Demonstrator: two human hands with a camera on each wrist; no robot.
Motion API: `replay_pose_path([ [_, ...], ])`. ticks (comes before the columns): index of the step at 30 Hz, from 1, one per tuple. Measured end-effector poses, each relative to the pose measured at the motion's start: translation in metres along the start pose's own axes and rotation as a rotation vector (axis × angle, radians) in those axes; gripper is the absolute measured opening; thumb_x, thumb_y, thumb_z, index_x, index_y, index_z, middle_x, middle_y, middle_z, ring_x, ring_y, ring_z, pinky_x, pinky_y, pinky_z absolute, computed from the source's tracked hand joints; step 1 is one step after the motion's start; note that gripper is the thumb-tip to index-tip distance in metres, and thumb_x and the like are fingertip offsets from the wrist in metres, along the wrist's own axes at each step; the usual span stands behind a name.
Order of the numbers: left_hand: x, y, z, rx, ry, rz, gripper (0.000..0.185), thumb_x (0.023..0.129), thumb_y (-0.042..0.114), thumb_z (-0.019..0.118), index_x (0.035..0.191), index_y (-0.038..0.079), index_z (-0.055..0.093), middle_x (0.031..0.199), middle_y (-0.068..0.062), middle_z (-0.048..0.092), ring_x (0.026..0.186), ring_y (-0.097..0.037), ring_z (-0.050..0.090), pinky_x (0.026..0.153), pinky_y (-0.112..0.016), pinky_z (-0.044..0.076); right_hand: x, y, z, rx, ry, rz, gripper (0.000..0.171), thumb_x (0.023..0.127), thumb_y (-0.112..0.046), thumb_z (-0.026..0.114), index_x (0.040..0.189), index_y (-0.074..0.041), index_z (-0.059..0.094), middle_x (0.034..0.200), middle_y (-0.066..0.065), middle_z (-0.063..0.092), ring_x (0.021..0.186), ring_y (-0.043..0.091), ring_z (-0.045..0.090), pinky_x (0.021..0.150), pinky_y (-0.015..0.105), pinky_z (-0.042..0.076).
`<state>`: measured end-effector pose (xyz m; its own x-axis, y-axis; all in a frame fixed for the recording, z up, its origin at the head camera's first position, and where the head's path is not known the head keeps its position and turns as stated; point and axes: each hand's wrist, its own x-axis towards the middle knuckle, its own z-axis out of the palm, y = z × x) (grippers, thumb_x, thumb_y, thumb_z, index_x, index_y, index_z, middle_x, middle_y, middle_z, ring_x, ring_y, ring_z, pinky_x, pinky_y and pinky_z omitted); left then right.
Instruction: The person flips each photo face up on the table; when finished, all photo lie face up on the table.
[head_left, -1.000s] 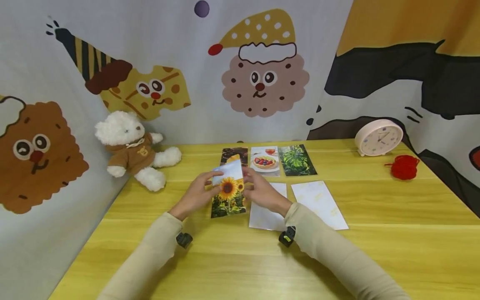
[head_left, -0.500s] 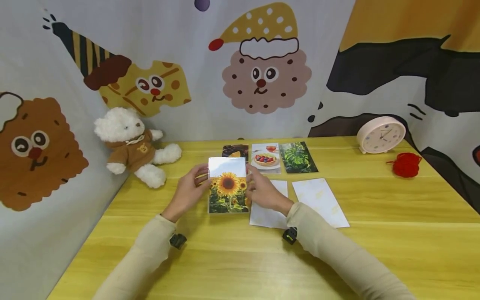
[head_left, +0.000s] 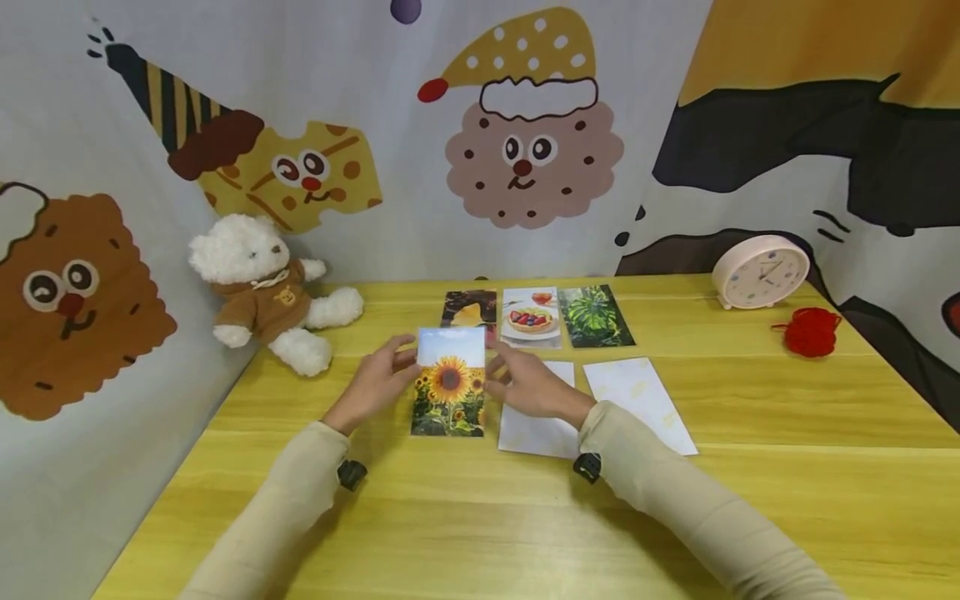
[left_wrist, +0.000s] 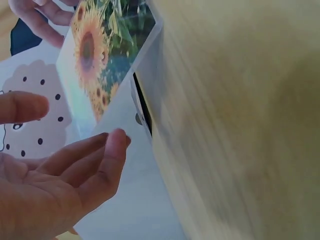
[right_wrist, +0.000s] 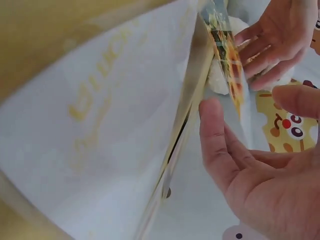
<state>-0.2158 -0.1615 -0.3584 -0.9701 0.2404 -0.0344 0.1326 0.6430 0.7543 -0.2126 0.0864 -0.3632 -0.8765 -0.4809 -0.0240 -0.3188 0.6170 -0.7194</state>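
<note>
A sunflower photo [head_left: 448,382] lies picture-up between my two hands, its near edge on the yellow table [head_left: 480,517] and its far end slightly raised. My left hand [head_left: 403,354] is at its left edge with straight fingers [left_wrist: 107,150] under the edge and the thumb apart. At the photo's right edge, my right hand [head_left: 501,367] mirrors it, its fingers [right_wrist: 212,130] straight and the thumb clear. Two white face-down cards [head_left: 537,421] [head_left: 637,404] lie to the right, the nearer one partly under my right wrist.
Three photos sit in a row behind: a dark one [head_left: 469,307], a fruit tart [head_left: 531,317] and a green leaf [head_left: 595,315]. A teddy bear [head_left: 258,292] sits at back left; a pink clock [head_left: 759,272] and red yarn [head_left: 810,332] are at back right.
The sunflower photo was turned straight and lowered toward the table, slightly to the left. Both hands' fingers have loosened along its edges.
</note>
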Motion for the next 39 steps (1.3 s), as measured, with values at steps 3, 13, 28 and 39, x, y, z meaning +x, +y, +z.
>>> replay_pose_path([
  [3,0.002,-0.001,0.000,0.062,-0.028,-0.016,0.054,0.095,0.025,0.051,0.142,0.009,0.032,0.136,-0.017,0.050,0.122,-0.031,0.053,0.093,-0.043,0.050,0.001,-0.001,-0.002,-0.077,-0.041,0.020,0.069,0.091,-0.025,0.057,0.147,-0.007,0.021,0.110,0.007,0.064,0.087,0.015,0.063,0.076,0.030,0.052],
  [13,0.008,0.002,0.003,0.221,-0.149,-0.020,0.056,0.094,0.029,0.050,0.142,0.005,0.032,0.136,-0.021,0.049,0.123,-0.033,0.051,0.097,-0.047,0.046,0.006,0.004,-0.005,-0.084,-0.181,0.112,0.070,0.092,-0.031,0.055,0.146,-0.003,0.021,0.098,0.009,0.065,0.062,0.017,0.063,0.061,0.025,0.051],
  [28,0.006,0.012,0.015,0.159,-0.132,0.179,0.041,0.095,0.025,0.050,0.132,0.009,0.048,0.126,-0.017,0.058,0.112,-0.031,0.058,0.091,-0.044,0.050,-0.022,0.024,-0.035,-0.200,-0.090,0.038,0.048,0.093,-0.032,0.053,0.134,-0.006,0.046,0.112,0.011,0.062,0.092,0.018,0.060,0.076,0.032,0.051],
  [39,-0.015,0.047,0.048,-0.250,-0.570,0.080,0.046,0.093,0.043,0.050,0.136,0.029,0.041,0.144,-0.006,0.040,0.129,-0.024,0.044,0.104,-0.044,0.040,-0.073,0.045,-0.047,-0.230,-0.029,-0.016,0.046,0.092,-0.031,0.056,0.129,-0.005,0.051,0.118,0.014,0.055,0.099,0.024,0.058,0.082,0.037,0.049],
])
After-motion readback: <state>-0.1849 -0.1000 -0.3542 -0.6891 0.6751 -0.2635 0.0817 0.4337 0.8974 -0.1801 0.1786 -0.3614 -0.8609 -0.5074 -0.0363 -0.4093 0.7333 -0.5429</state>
